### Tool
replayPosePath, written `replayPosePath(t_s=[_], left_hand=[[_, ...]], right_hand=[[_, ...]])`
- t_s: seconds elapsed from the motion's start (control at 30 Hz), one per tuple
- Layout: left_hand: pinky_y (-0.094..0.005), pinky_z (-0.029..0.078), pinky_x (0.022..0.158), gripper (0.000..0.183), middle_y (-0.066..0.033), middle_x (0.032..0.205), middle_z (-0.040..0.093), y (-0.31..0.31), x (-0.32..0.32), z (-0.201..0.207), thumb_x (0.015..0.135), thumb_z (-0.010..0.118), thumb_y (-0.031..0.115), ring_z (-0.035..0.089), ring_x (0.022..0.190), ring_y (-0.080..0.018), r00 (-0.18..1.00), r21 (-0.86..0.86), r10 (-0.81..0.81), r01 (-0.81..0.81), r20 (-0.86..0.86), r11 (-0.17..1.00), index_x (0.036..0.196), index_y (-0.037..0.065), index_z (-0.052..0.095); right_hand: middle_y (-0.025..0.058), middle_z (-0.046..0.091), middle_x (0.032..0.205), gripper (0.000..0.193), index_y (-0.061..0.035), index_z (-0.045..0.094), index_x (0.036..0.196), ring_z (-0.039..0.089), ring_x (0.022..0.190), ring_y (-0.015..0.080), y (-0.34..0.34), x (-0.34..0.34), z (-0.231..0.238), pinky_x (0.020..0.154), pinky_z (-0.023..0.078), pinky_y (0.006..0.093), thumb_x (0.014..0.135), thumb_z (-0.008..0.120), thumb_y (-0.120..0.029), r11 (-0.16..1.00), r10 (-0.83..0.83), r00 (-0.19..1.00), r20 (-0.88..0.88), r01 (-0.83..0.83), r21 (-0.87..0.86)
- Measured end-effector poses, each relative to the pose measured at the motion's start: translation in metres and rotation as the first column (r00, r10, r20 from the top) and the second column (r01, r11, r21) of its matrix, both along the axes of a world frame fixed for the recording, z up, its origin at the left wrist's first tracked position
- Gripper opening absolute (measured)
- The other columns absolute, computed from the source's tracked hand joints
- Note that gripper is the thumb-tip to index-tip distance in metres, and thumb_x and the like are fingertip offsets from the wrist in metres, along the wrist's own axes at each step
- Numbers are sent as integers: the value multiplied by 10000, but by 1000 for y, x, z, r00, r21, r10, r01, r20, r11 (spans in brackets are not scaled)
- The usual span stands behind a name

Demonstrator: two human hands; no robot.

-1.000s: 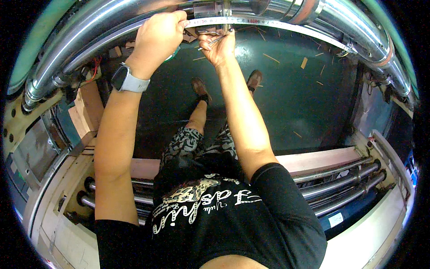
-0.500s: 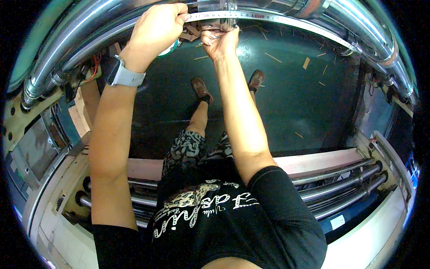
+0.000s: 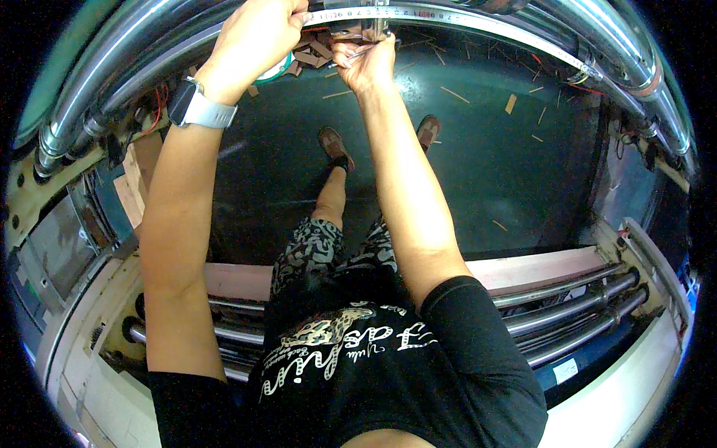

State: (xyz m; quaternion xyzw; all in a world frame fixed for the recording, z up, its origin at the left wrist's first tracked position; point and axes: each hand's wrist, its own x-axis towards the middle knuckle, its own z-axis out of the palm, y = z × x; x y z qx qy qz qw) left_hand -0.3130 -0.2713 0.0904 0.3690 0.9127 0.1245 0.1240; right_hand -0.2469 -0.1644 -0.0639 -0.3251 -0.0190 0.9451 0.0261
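Observation:
A white measuring tape (image 3: 478,28) stretches along the metal bar at the top of the view. My left hand (image 3: 258,41), with a grey-strapped watch on its wrist, is closed in a pinch on the tape near the bar's middle. Right of it, a shiny metal block (image 3: 370,28) sits on the bar, with the tape running across it. My right hand (image 3: 371,66) is just beneath this block, palm up and fingers curled. A thin metal rod (image 3: 360,54) shows between those fingers; its exact kind is unclear, and the fingertips are partly hidden.
Thick polished rollers (image 3: 97,67) curve along both upper sides. Behind me, several steel rollers (image 3: 567,310) lie in a pale machine frame (image 3: 627,388). Cardboard scraps (image 3: 317,51) and thin strips litter the dark floor (image 3: 478,164). A green-rimmed round object (image 3: 280,71) is below my left hand.
Both hands and the bar sit slightly higher in the picture. My left hand keeps its pinch on the tape, and my right hand stays under the block.

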Motion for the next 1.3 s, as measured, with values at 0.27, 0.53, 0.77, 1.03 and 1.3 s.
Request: replayPosePath(t_s=[0.27,0.53,0.77,1.03,1.3], left_hand=[[-413,414,602,174,-188,686,542,2,3,4,808,492,221,534,683,-365,1000,-6,25,-25,7,1000,815,60,554],[-419,409,596,173,-193,683,538,1,1,4,807,489,216,528,682,-373,1000,-26,16,-16,-7,1000,801,53,546],[-419,405,587,174,-190,675,535,0,1,3,806,493,218,524,674,-375,1000,-6,1,-1,-11,1000,797,52,545],[-416,408,590,180,-185,682,542,0,1,3,805,498,226,532,673,-363,1000,-12,4,-4,-18,1000,798,54,551],[-408,411,596,177,-184,681,542,0,2,3,807,493,218,532,674,-362,1000,-9,16,-16,-4,1000,792,51,548]], right_hand=[[43,296,489,694,-4,427,725,248,400,143,0,1,-6,351,186,260,817,89,-603,1000,10,997,-71,-10,-5],[48,306,485,681,-3,433,732,249,400,142,-1,0,-2,354,185,259,823,90,-583,1000,7,999,-37,-7,19],[54,330,477,674,-1,435,721,247,383,139,-2,0,-2,349,186,257,825,87,-568,1000,9,997,-76,-8,13],[72,354,481,682,9,435,705,256,375,143,-2,1,0,343,188,258,828,88,-564,1000,10,998,-56,-9,7],[95,381,497,713,6,431,724,266,371,157,-3,0,-6,337,193,264,821,66,-599,1000,2,999,-54,-1,9]])
